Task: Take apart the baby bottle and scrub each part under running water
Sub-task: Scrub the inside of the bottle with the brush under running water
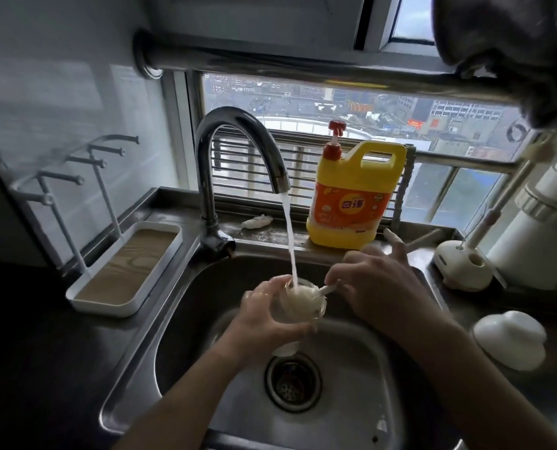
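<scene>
Over the steel sink (179, 319), my left hand (264, 323) grips the clear baby bottle body (295, 311), held upright with its mouth under the stream of water (289, 235) from the faucet (225, 164). My right hand (377, 287) pinches the white handle of a bottle brush (325, 290), whose pale sponge head sits inside the bottle's mouth. One finger of that hand points straight out toward the counter. A white domed bottle part (510, 339) lies on the counter at the right.
A yellow dish-soap jug (355, 196) with a red pump stands on the sill behind the sink. A white drying rack with pegs and tray (124, 267) is at the left. A white brush stand (462, 264) and a white appliance (543, 228) crowd the right counter. The drain (292, 384) lies below my hands.
</scene>
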